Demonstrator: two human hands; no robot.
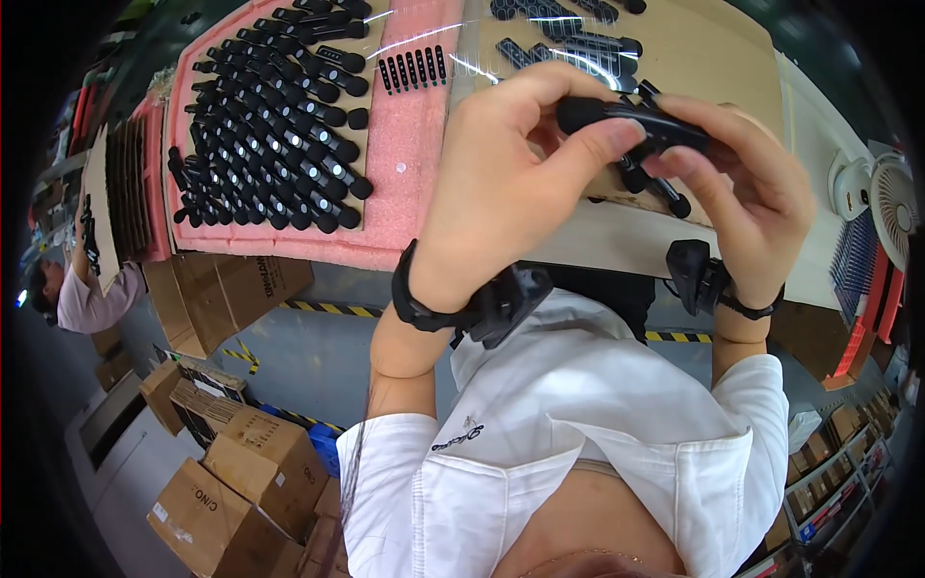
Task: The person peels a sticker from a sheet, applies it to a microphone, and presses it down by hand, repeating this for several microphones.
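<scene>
A small black microphone [658, 125] with a rounded dark head lies sideways between my two hands, above the table's near edge. My left hand [506, 178] pinches it near the head, thumb on top. Around the other end, the thumb and fingers of my right hand [747, 169] are closed. Under the hands, more black microphones [678, 204] are partly hidden. To the left, many similar microphones [279, 125] lie in slanting rows. A short row of slim black button strips [412, 69] sits beside them. Further microphones [597, 58] lie beyond my hands, under shiny clear film.
Pink foam [409, 193] edges the left part of the table, next to a brown cardboard sheet [723, 39]. A white fan [891, 197] stands at the right. Cardboard boxes [260, 462] are stacked on the floor at lower left. Another person [92, 299] works at far left.
</scene>
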